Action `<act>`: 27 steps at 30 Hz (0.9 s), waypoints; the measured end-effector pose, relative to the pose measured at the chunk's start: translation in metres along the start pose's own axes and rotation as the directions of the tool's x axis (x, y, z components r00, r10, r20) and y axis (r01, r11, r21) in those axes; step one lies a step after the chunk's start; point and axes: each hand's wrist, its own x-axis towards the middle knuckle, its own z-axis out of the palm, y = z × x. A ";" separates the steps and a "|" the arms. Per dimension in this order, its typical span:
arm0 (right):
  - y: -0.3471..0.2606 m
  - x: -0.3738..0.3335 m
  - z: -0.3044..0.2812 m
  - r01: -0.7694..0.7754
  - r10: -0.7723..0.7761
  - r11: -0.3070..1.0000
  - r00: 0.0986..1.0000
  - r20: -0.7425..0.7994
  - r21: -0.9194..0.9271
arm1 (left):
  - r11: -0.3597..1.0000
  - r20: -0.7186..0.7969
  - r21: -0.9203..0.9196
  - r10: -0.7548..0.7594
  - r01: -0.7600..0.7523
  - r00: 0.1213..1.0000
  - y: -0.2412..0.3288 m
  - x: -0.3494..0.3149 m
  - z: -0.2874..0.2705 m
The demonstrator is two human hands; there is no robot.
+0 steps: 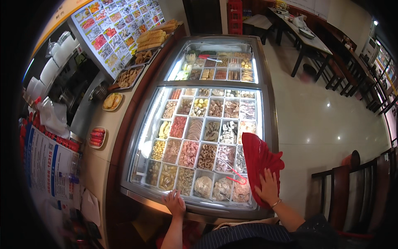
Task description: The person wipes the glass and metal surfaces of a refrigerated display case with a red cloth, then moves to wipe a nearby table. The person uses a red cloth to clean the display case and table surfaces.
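Note:
A glass-topped display case with a dark metal frame stands in front of me. Rows of white trays inside hold sliced meats, mushrooms, seafood and other foods. Over the right edge of its near section lies a red cloth, creased and bunched. My right hand rests flat on this cloth, fingers stretched out. At the near rim, my left hand touches the frame with its fingers apart. Between the hands, red-handled tongs lie over the front trays.
Left of the case runs a counter with a plate of red packets and trays of fried food. Stacked white containers stand further left. Tables and benches line the right, with a chair nearby.

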 end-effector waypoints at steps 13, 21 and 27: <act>-0.179 -0.015 0.048 0.296 -0.691 0.618 0.647 0.324 0.728 | 0.973 0.103 -0.160 -0.151 0.166 0.983 -0.009 0.004 -0.018; -0.307 0.054 0.059 0.637 -0.834 0.541 0.491 0.251 0.550 | 0.732 -0.107 -0.576 -0.509 0.364 0.854 -0.092 -0.016 -0.048; -0.429 0.108 0.103 0.665 -0.809 0.586 0.456 0.370 0.462 | 0.713 -0.128 -0.451 -0.646 0.536 0.752 -0.198 -0.032 -0.067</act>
